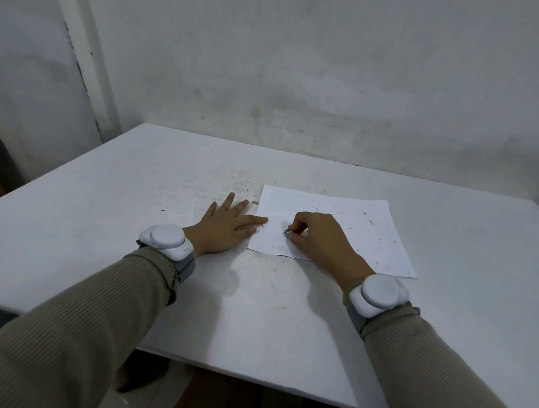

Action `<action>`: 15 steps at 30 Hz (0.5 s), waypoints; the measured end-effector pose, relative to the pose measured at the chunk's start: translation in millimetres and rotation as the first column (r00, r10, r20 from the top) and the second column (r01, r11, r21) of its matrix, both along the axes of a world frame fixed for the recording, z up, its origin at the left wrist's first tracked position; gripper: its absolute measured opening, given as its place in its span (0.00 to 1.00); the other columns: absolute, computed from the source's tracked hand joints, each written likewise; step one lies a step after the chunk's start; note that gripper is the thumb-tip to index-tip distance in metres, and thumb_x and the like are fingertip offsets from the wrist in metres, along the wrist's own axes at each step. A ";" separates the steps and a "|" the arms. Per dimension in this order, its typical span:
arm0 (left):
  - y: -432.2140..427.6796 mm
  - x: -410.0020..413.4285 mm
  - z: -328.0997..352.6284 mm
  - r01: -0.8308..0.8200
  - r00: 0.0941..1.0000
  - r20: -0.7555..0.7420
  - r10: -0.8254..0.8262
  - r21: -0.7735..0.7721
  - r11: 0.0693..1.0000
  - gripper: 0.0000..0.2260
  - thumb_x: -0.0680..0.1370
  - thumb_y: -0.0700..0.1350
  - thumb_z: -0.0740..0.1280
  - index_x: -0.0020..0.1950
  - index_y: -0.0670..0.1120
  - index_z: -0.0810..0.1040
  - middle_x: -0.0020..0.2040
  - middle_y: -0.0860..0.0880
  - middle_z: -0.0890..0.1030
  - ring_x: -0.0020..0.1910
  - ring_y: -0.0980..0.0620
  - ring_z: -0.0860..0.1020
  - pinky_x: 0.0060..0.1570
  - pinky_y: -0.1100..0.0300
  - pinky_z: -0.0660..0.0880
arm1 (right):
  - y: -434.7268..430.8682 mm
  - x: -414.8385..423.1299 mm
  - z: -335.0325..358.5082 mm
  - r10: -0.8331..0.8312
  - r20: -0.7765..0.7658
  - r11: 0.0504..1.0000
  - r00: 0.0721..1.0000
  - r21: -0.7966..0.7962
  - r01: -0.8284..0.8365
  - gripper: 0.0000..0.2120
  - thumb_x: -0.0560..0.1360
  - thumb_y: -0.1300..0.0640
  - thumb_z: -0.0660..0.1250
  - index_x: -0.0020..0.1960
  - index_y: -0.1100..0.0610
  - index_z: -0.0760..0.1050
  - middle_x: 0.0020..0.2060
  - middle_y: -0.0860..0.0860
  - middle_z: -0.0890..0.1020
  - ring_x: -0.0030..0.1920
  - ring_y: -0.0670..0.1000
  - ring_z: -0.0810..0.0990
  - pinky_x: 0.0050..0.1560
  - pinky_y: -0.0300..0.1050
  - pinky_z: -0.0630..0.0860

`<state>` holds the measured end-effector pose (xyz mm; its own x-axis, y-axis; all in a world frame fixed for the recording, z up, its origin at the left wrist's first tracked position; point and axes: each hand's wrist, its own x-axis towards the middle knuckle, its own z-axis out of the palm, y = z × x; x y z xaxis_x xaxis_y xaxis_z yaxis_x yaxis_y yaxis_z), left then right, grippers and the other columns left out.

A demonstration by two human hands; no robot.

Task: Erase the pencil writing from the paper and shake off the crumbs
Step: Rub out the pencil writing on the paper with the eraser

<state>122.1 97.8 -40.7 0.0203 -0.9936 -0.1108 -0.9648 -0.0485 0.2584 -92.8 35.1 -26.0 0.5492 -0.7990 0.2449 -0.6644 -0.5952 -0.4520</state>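
A white sheet of paper (pixel 355 228) lies flat on the white table (pixel 136 195), right of centre. Dark eraser crumbs are scattered over its right half, and faint pencil marks show near its lower left corner. My right hand (pixel 316 238) rests on the paper's left part and pinches a small dark eraser (pixel 287 231) against the sheet. My left hand (pixel 225 226) lies flat on the table with fingers spread, and its fingertips press the paper's left edge.
A stained white wall stands close behind the table. Smudges and crumbs mark the tabletop left of the paper. The table's near edge runs just below my forearms, with dark floor underneath.
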 end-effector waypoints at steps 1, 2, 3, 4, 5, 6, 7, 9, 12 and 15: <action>0.2 -0.3 -0.6 -0.001 1.000 -0.015 0.000 -0.008 1.000 0.19 0.84 0.58 0.49 0.76 0.66 0.59 0.82 0.49 0.47 0.79 0.47 0.36 0.75 0.44 0.38 | -0.1 -0.6 -0.1 -0.002 0.001 1.000 1.000 -0.004 0.002 0.04 0.73 0.56 0.69 0.43 0.57 0.80 0.41 0.49 0.84 0.44 0.52 0.79 0.46 0.48 0.76; 0.8 -0.7 -0.7 -0.001 1.000 -0.027 0.000 -0.014 1.000 0.19 0.84 0.58 0.50 0.76 0.65 0.60 0.82 0.49 0.47 0.79 0.47 0.36 0.75 0.44 0.39 | -0.4 -1.0 -0.3 -0.003 0.000 1.000 1.000 -0.009 0.003 0.04 0.73 0.56 0.69 0.43 0.56 0.80 0.41 0.48 0.84 0.44 0.52 0.79 0.46 0.48 0.76; 1.4 -1.7 -0.4 -0.001 0.999 -0.036 0.000 -0.020 1.000 0.19 0.84 0.57 0.51 0.76 0.65 0.61 0.82 0.49 0.47 0.79 0.47 0.36 0.75 0.44 0.40 | -0.6 -1.5 -0.3 -0.003 -0.003 1.000 1.000 -0.012 0.003 0.04 0.74 0.56 0.69 0.43 0.56 0.80 0.41 0.48 0.84 0.44 0.52 0.79 0.46 0.48 0.76; 2.0 -2.9 0.1 0.003 0.999 -0.043 -0.004 -0.029 1.000 0.19 0.84 0.57 0.52 0.76 0.64 0.62 0.82 0.49 0.47 0.79 0.47 0.36 0.75 0.44 0.40 | -0.2 -2.7 0.3 -0.004 -0.005 1.000 1.000 -0.013 0.004 0.04 0.74 0.56 0.69 0.43 0.56 0.80 0.42 0.48 0.84 0.44 0.52 0.79 0.47 0.49 0.76; 2.6 -3.6 0.4 0.004 0.999 -0.052 -0.006 -0.037 0.999 0.19 0.84 0.57 0.53 0.76 0.63 0.63 0.82 0.49 0.48 0.79 0.47 0.37 0.75 0.44 0.41 | -0.5 -3.0 0.5 -0.004 -0.009 1.000 1.000 -0.012 0.004 0.04 0.74 0.56 0.69 0.43 0.56 0.80 0.42 0.48 0.84 0.44 0.52 0.79 0.47 0.50 0.76; 3.4 -4.6 0.9 0.003 0.998 -0.063 -0.006 -0.045 0.999 0.19 0.84 0.56 0.55 0.75 0.62 0.64 0.81 0.49 0.48 0.79 0.47 0.37 0.75 0.44 0.41 | -1.1 -3.2 0.8 -0.005 -0.014 1.000 1.000 -0.012 0.004 0.04 0.74 0.56 0.69 0.44 0.56 0.80 0.42 0.48 0.84 0.45 0.52 0.79 0.47 0.50 0.76; 4.3 -5.8 1.2 0.002 0.997 -0.076 -0.007 -0.054 0.999 0.19 0.84 0.56 0.55 0.75 0.61 0.65 0.81 0.49 0.48 0.79 0.47 0.37 0.75 0.44 0.42 | -1.4 -3.8 1.0 -0.007 -0.018 1.000 1.000 -0.012 0.007 0.04 0.74 0.56 0.68 0.44 0.56 0.80 0.42 0.48 0.84 0.45 0.52 0.79 0.47 0.50 0.76; 5.3 -8.6 1.0 0.004 0.995 -0.095 -0.011 -0.074 0.997 0.19 0.83 0.56 0.57 0.74 0.59 0.67 0.81 0.49 0.50 0.79 0.47 0.38 0.75 0.44 0.42 | -1.8 -5.6 1.6 -0.015 -0.018 1.000 1.000 -0.016 0.014 0.04 0.74 0.56 0.68 0.44 0.56 0.80 0.43 0.48 0.84 0.46 0.52 0.79 0.47 0.50 0.76; 5.6 -12.2 -1.2 0.005 0.992 -0.123 -0.017 -0.096 0.995 0.18 0.83 0.56 0.59 0.73 0.58 0.68 0.81 0.48 0.51 0.79 0.47 0.38 0.76 0.44 0.42 | -2.3 -7.7 1.2 -0.017 -0.006 1.000 1.000 -0.020 0.017 0.04 0.74 0.55 0.69 0.44 0.56 0.80 0.43 0.48 0.84 0.45 0.51 0.79 0.47 0.50 0.76; 6.1 -16.7 -3.1 0.006 0.990 -0.141 -0.024 -0.131 0.991 0.18 0.82 0.57 0.60 0.72 0.56 0.70 0.81 0.48 0.52 0.80 0.48 0.40 0.76 0.45 0.42 | -1.9 -10.0 -1.0 -0.030 0.025 1.000 0.999 -0.009 0.030 0.04 0.73 0.55 0.69 0.43 0.56 0.80 0.42 0.48 0.84 0.40 0.49 0.76 0.45 0.47 0.76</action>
